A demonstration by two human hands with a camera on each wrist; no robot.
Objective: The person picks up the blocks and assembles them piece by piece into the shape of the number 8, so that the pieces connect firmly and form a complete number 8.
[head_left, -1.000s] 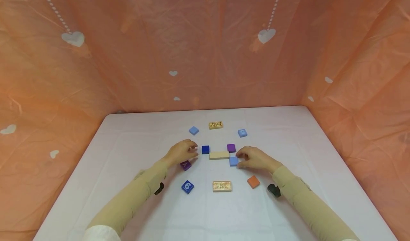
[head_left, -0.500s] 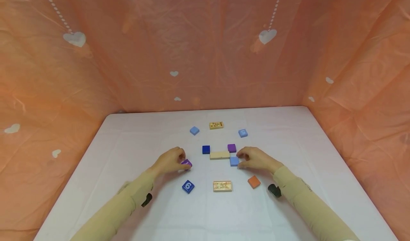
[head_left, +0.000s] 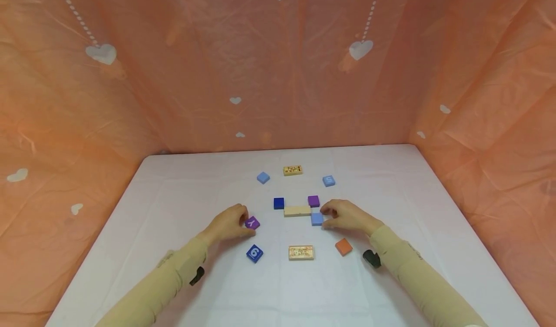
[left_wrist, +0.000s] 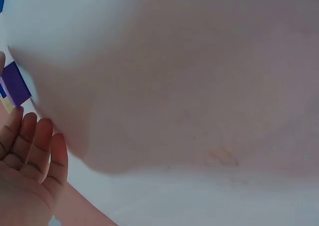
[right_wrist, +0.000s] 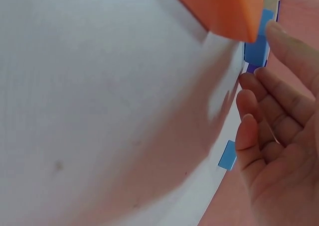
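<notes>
A purple tile marked Y (head_left: 252, 222) lies on the white table, turned cornerwise. My left hand (head_left: 223, 225) is around its left side, fingers above and thumb below in the head view. In the left wrist view the fingertips (left_wrist: 19, 112) reach the corner of the tile (left_wrist: 18, 84). Beside a light blue tile (head_left: 317, 219) is my right hand (head_left: 347, 216), thumb and fingers apart and relaxed, thumb tip at the tile's edge. Against that tile sits a plain beige block (head_left: 297, 211), with a plain purple tile (head_left: 313, 201) and dark blue tile (head_left: 279, 203) at its ends.
Farther back are a patterned yellow block (head_left: 292, 170), a light blue tile (head_left: 263, 177) and another light blue tile (head_left: 328, 180) with a numeral. Nearer are a blue 6 tile (head_left: 254, 253), a patterned beige block (head_left: 301, 252) and an orange tile (head_left: 343, 247). An orange curtain (head_left: 278, 90) surrounds the table.
My left hand has drawn back leftward from near the dark blue tile to the purple Y tile, which has turned slightly and shows fully now. My right hand has stayed put.
</notes>
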